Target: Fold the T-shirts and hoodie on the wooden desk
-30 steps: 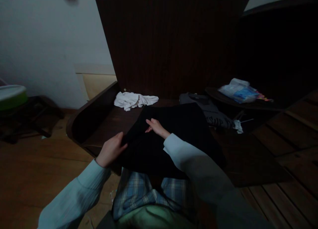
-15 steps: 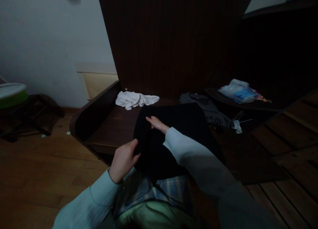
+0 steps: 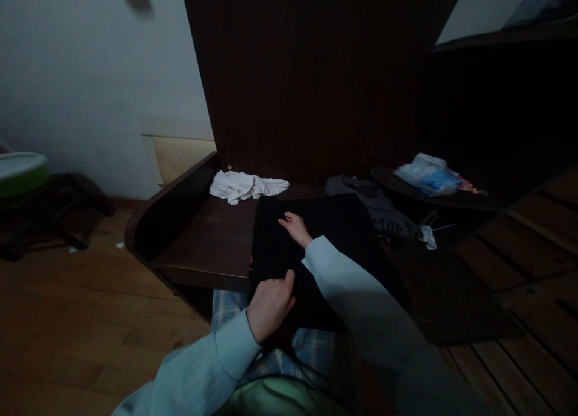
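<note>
A black garment (image 3: 343, 235) lies spread on a dark wooden surface (image 3: 208, 247) in front of me. My left hand (image 3: 269, 304) is closed on the garment's near edge, thumb on top. Farther in, my right hand (image 3: 296, 228) rests flat on the cloth with its fingers stretched out. Both arms wear pale long sleeves. Plaid fabric (image 3: 235, 310) shows on my lap below the garment.
A crumpled white cloth (image 3: 244, 185) lies at the back left of the surface. A grey printed garment (image 3: 383, 211) sits to the right. A plastic-wrapped packet (image 3: 427, 175) rests on a round dark tray. Left, a green-rimmed tub (image 3: 20, 172) stands on a low stand.
My left hand has carried the garment's left edge to the right and toward me, folding it over. My right hand has shifted slightly right on the cloth.
</note>
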`<state>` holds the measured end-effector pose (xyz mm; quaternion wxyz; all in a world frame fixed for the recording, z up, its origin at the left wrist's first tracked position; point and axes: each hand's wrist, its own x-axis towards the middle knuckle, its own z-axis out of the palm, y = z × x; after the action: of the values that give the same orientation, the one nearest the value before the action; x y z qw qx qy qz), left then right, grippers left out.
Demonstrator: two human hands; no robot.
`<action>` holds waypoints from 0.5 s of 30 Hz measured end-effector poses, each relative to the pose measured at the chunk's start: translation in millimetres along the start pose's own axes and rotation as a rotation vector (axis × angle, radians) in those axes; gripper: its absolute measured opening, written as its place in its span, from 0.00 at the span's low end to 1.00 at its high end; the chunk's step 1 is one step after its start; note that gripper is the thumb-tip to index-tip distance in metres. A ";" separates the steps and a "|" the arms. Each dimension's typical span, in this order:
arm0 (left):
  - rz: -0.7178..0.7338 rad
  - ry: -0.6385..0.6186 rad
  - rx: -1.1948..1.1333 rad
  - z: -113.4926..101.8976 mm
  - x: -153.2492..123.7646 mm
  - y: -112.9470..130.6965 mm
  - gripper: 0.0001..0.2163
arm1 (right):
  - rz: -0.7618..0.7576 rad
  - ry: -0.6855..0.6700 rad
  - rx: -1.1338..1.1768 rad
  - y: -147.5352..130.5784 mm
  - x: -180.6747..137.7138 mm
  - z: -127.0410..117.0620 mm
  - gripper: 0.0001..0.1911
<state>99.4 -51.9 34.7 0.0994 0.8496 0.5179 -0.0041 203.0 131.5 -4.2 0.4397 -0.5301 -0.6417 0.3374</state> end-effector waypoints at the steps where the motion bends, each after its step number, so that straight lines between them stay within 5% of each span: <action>1: 0.005 0.014 -0.023 2.4 -1.8 0.2 0.13 | 0.000 0.003 0.000 0.2 0.2 0.5 0.08; 9: -0.127 -0.033 -0.008 7.9 -12.3 5.4 0.12 | -0.006 -0.052 0.080 -2.5 -0.3 -1.6 0.05; 15: 0.021 0.006 -0.110 -2.2 -3.8 5.3 0.16 | 0.040 -0.029 0.108 -5.6 -1.3 -0.4 0.04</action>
<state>102.1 -57.3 38.2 0.1443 0.8482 0.5089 0.0280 201.2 129.1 0.7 0.4514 -0.5133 -0.6182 0.3881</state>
